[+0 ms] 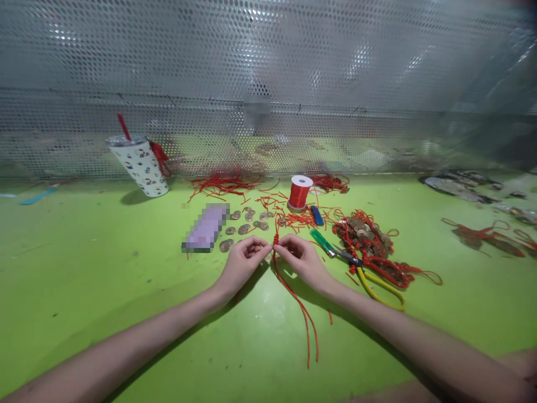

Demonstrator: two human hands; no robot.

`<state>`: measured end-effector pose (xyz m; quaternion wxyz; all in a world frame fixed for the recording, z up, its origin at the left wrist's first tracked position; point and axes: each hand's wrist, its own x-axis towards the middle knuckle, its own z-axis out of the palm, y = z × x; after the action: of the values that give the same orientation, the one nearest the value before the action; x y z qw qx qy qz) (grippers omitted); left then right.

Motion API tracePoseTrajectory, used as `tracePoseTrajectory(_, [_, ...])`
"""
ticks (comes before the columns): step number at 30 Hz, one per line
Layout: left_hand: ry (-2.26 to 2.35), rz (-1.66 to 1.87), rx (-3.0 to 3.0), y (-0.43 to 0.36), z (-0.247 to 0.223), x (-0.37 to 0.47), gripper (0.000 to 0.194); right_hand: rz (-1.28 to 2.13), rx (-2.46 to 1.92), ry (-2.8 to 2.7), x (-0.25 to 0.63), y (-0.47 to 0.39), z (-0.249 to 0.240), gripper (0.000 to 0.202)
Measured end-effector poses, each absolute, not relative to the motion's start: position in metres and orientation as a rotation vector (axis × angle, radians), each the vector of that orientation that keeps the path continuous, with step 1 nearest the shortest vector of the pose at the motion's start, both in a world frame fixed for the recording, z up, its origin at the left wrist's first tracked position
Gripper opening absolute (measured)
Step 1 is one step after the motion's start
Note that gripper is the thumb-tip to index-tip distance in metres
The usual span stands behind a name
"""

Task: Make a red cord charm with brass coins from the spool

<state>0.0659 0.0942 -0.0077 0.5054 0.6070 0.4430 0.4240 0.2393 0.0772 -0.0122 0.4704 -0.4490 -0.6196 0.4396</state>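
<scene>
Between my two hands, a red knotted cord (276,240) runs away from me, and its two loose ends trail toward the near edge of the green table. My left hand (248,258) pinches the cord at the knot from the left side, thumb and index finger together. From the right, my right hand (300,254) pinches it at the same spot. The fingertips of both hands nearly meet there. Several round brass coins (244,229) lie just beyond my left hand. A green lighter (322,242) is close to my right hand.
Yellow-and-red-handled scissors (380,288) lie against a pile of coins with red cord (364,235). Farther back stand a red thread spool (298,193) and a patterned tumbler (142,168). A blue lighter (318,215), cord scraps (226,183) and a blurred purple object (207,226) lie around.
</scene>
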Motion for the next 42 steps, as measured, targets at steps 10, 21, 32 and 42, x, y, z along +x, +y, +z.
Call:
tracePoseTrajectory(10, [0.804, 0.917, 2.307, 0.065, -0.012, 0.064, 0.018, 1.327, -1.064, -1.165, 0.243, 0.087, -0.014, 0.041])
tracePoseTrajectory(21, [0.173, 0.616, 2.528, 0.056, -0.008, 0.063, 0.018, 1.377, -1.072, -1.073, 0.248, 0.094, -0.02, 0.039])
tracePoseTrajectory(32, [0.415, 0.835, 2.314, 0.061, -0.009, 0.064, 0.019, 1.253, -1.157, -1.105, 0.244, 0.092, -0.016, 0.043])
tracePoseTrajectory(42, [1.062, 1.182, 1.631, 0.086, -0.016, 0.07, 0.029, 1.286, -1.088, -1.213, 0.222, 0.077, -0.016, 0.036])
